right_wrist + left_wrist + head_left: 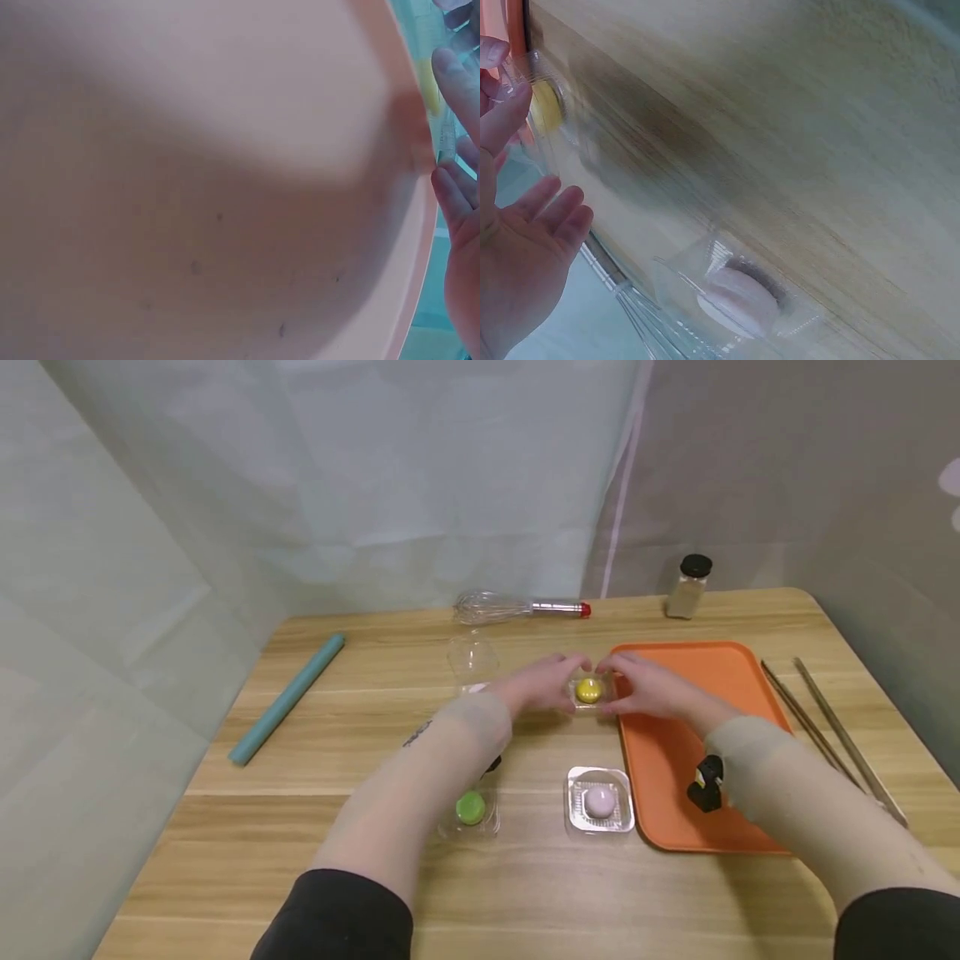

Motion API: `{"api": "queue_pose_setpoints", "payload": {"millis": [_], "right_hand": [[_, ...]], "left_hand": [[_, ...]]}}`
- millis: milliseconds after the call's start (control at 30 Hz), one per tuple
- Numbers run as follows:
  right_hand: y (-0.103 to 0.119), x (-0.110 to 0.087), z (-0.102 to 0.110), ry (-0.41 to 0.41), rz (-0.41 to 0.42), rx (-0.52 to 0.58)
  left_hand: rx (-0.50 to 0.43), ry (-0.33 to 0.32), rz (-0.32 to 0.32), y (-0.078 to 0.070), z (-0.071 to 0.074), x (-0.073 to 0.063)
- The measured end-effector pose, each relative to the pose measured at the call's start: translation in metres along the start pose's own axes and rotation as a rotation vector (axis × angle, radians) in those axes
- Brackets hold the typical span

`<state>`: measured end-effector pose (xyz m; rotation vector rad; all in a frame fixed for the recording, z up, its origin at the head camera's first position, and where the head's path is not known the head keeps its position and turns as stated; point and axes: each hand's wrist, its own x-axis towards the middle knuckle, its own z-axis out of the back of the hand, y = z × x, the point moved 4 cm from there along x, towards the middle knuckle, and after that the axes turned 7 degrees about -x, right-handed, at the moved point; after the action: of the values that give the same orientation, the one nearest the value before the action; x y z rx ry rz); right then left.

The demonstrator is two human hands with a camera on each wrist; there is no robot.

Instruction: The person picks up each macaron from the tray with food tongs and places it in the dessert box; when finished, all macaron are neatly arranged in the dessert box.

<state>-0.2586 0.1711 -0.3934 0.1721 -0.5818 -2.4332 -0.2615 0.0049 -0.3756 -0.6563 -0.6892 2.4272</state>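
A yellow macaron [588, 691] sits in a small clear plastic box [561, 139] beside the left edge of the orange tray. My left hand [546, 683] is at the box's left side, its thumb right at the clear plastic and its other fingers loosely extended, apart from the thumb. On the opposite side, my right hand [643, 687] reaches over the tray edge, thumb toward me and fingers beyond, fingertips right at the plastic. A pale pink macaron [739, 301] lies in another clear box, mostly behind my left arm in the head view.
Nearer me are a box with a lilac macaron [600, 802] and one with a green macaron [470, 808]. The orange tray [697, 793] lies right, with metal tongs [847, 735] beyond. A whisk [517, 608], a black-lidded jar [687, 587] and a teal rolling pin [287, 700] lie around.
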Motion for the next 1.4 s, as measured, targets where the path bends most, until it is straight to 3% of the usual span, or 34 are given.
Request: {"api": "queue_pose_setpoints", "payload": {"millis": [367,833,1133,1300,1400], "right_hand": [[0.003,0.004,0.001,0.03,-0.049,0.004],[0.006,0.01,0.001,0.082,-0.077,-0.016],[0.002,0.01,0.001,0.086,-0.073,0.0],[0.001,0.009,0.006,0.089,-0.07,0.034],[0.004,0.011,0.013,0.085,-0.063,0.039]], "left_hand": [[0.032,-0.002,-0.02,0.004,0.002,-0.002],[0.085,0.005,0.029,0.006,0.005,0.0],[0.018,-0.004,0.028,0.009,0.004,0.0],[-0.059,-0.03,-0.013,0.015,0.019,-0.006],[-0.029,-0.062,0.006,0.025,0.038,-0.017]]}}
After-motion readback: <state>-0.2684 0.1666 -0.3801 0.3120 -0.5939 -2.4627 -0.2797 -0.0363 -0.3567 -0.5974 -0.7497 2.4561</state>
